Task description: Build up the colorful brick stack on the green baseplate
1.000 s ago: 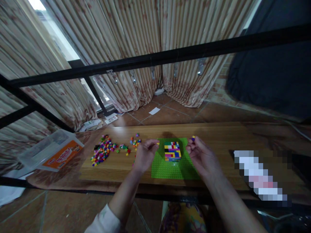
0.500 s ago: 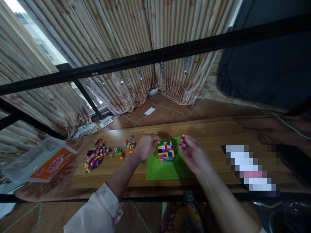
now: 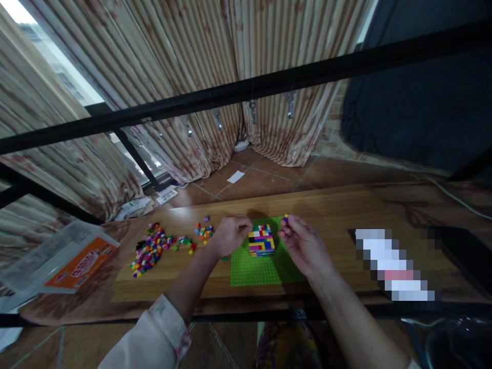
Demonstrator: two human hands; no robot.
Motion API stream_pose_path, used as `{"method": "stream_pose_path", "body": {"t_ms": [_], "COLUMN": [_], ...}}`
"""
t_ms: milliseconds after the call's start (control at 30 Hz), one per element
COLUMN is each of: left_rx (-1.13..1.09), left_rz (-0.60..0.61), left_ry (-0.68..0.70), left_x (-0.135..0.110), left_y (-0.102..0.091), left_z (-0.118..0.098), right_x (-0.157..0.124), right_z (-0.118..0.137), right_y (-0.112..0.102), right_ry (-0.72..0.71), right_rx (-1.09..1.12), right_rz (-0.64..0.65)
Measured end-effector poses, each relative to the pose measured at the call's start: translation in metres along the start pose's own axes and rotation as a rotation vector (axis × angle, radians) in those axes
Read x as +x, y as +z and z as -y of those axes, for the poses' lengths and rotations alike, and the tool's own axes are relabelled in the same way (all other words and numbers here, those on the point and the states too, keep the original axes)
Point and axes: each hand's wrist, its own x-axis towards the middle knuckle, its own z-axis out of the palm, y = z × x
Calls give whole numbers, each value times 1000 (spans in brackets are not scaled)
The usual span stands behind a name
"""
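A square block of small multicoloured bricks [image 3: 261, 240] stands on a green baseplate [image 3: 261, 269] on the wooden table. My left hand [image 3: 229, 235] is curled shut against the block's left upper edge; what its fingertips hold is hidden. My right hand [image 3: 302, 241] hovers just right of the block and pinches a small purple and yellow brick [image 3: 286, 218] between thumb and forefinger. A heap of loose coloured bricks [image 3: 150, 248] lies to the left on the table, with a smaller scatter [image 3: 203, 233] closer to my left hand.
A clear plastic tub with an orange label [image 3: 61, 259] sits at the far left. A black metal rail [image 3: 246, 92] crosses the view above the table. A dark flat object [image 3: 457, 256] lies at the right. Curtains and tiled floor lie beyond.
My left hand has moved in to the block's left edge. My right hand with its brick has drawn closer to the block. The camera has shifted a little to the right.
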Motion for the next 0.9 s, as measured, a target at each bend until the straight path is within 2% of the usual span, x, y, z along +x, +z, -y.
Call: {"method": "stream_pose_path", "body": {"t_ms": [200, 367, 533, 767, 900], "left_rx": [-89, -203, -339, -806, -1019], "left_rz": [-69, -64, -77, -77, -101], "left_ry": [-88, -143, -211, -509, -624], "left_x": [-6, -7, -4, 2, 1], "left_y": [6, 7, 9, 16, 21], "left_z": [8, 12, 14, 24, 28], "right_x": [1, 3, 2, -1, -1], "right_z": [0, -2, -2, 1, 2], "right_y": [-2, -4, -1, 3, 3], "right_ry": [-7, -42, -12, 22, 26], "right_rx": [-32, -105, -68, -12, -16], "right_rz": [7, 43, 28, -7, -12]}}
